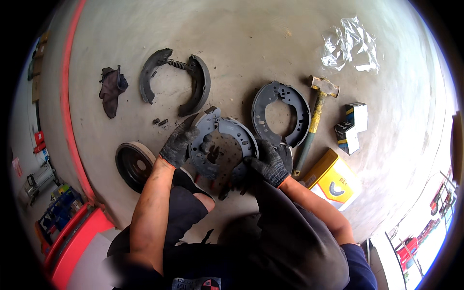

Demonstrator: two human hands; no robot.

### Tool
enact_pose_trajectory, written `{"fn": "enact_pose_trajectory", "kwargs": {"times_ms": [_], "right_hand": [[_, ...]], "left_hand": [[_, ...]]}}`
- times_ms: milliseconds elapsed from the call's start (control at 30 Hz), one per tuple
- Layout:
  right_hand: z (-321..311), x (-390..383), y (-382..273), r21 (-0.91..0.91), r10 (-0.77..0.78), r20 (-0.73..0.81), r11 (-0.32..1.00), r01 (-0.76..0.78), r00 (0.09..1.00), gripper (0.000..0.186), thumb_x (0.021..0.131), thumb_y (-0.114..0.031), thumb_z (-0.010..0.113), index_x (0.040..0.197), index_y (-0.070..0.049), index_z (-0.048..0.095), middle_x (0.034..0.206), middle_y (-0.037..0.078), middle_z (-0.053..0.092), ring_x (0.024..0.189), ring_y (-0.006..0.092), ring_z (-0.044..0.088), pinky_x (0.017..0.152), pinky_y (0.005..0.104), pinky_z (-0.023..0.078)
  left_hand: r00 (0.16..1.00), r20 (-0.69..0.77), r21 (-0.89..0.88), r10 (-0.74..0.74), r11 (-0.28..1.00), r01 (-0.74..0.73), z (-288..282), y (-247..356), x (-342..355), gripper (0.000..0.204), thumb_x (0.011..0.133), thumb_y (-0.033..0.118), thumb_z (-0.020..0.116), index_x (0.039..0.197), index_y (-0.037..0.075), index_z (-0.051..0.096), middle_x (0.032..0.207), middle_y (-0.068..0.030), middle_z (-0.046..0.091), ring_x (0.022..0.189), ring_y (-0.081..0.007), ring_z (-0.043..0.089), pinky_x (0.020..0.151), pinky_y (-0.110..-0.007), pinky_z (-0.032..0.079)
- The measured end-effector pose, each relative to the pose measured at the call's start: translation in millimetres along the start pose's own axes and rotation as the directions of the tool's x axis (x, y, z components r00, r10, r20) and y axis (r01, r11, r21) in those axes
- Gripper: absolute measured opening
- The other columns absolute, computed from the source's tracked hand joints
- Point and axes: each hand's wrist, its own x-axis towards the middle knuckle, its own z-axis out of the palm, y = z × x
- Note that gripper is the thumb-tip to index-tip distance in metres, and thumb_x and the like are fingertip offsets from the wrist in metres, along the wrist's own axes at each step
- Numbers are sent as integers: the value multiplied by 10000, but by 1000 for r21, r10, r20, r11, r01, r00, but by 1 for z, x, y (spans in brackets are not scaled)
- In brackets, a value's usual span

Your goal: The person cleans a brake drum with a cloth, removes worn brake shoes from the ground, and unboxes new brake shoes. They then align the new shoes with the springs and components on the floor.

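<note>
Between your gloved left hand and gloved right hand: grey shoes, one pair, set face to face as a ring. Your left fingers, curled closed, grip their left edge; your right fingers, bent and closed, grip their right edge, some tips hidden.
Right of the grey shoes, near: yellow box, one.
Left of them: drum, one, tilted.
Right and beyond: hammer, one; dark shoes, one ring; small boxes, two.
Left and beyond: dark bits; rag, one; spring-joined shoes, one pair.
Farthest beyond, right: clear plastic, crumpled.
</note>
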Motion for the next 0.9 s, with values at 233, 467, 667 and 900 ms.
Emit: {"fn": "enact_pose_trajectory", "kwargs": {"times_ms": [233,467,667,900], "right_hand": [[22,32,25,17,45,-130,999,-43,990,540,839,-196,716,1281,45,521,1176,242,628,1110,351,618,968,420,480],[42,48,25,-197,-50,-226,980,4,973,521,868,-189,679,1296,53,505,1161,306,603,1074,446,601,950,461,481],[56,60,34,-406,-222,-288,909,91,931,660,895,-246,641,1425,43,375,1170,336,610,1095,468,604,928,501,487],[47,63,10,-360,68,-244,920,-155,967,538,894,-130,631,1380,23,459,1305,283,574,1201,420,576,991,444,482]], "left_hand": [[985,-126,94,117,990,-105,-11,0,14,674,882,256,665,1491,105,418,958,-118,654,693,-205,635,628,-349,561],[986,-82,125,145,983,-134,-17,7,13,626,870,192,628,1461,95,444,938,-116,657,692,-207,649,637,-360,568],[979,-178,159,101,985,-73,-20,-13,20,599,873,140,635,1444,100,461,965,-110,660,718,-206,662,651,-360,583],[967,-231,222,111,973,-59,-25,-25,29,584,898,104,637,1452,100,452,980,-91,654,733,-188,652,637,-341,570]]}}
